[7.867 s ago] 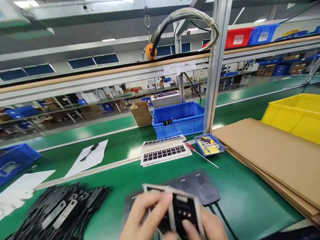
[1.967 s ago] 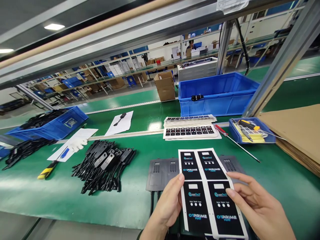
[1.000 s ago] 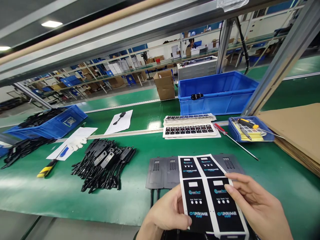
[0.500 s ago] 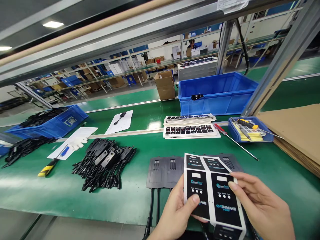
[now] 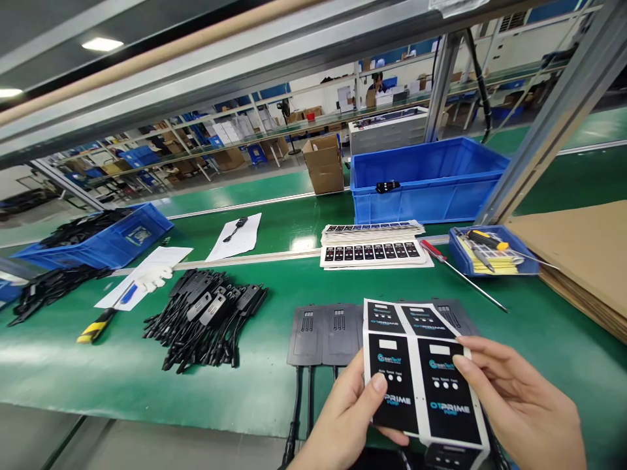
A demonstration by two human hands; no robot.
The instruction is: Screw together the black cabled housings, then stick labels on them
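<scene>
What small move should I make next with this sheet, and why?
Perhaps use your right hand to try lifting the edge of the label its thumb overlaps: your left hand grips the sheet opposite, and the grey cases behind show no such label on their visible faces.

Sheet [image 5: 422, 382]: the left hand [image 5: 344, 408] hides part of one printed name [image 5: 399, 399]; the lower end is cropped below. Behind the sheet, units [image 5: 340, 336] are partly covered. Right of it, cardboard [image 5: 578, 241] runs out of frame. Far beyond it, a person [image 5: 377, 83] is too small to make out.
</scene>
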